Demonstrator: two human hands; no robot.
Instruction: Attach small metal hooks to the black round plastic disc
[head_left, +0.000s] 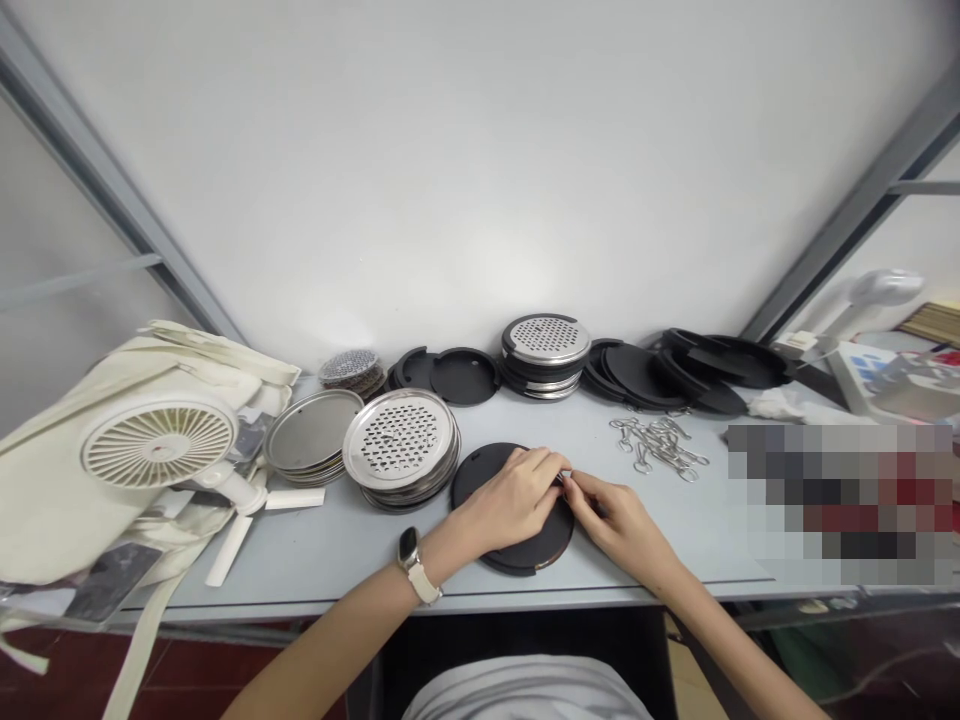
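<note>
A round black plastic disc lies on the table in front of me, with a reddish-brown mark on its lower right rim. My left hand rests over it, fingers curled and closed toward the right rim; what they grip is hidden. At that rim my right hand pinches a small metal wire piece, mostly covered by my fingertips. Both hands' fingertips almost meet there. Up and to the right lies a pile of looped metal wire clips.
Left of the disc are stacks of perforated metal grater discs and plain metal discs. Behind stand a black-rimmed grater stack and black plastic parts. A white fan and cream bag occupy the left side.
</note>
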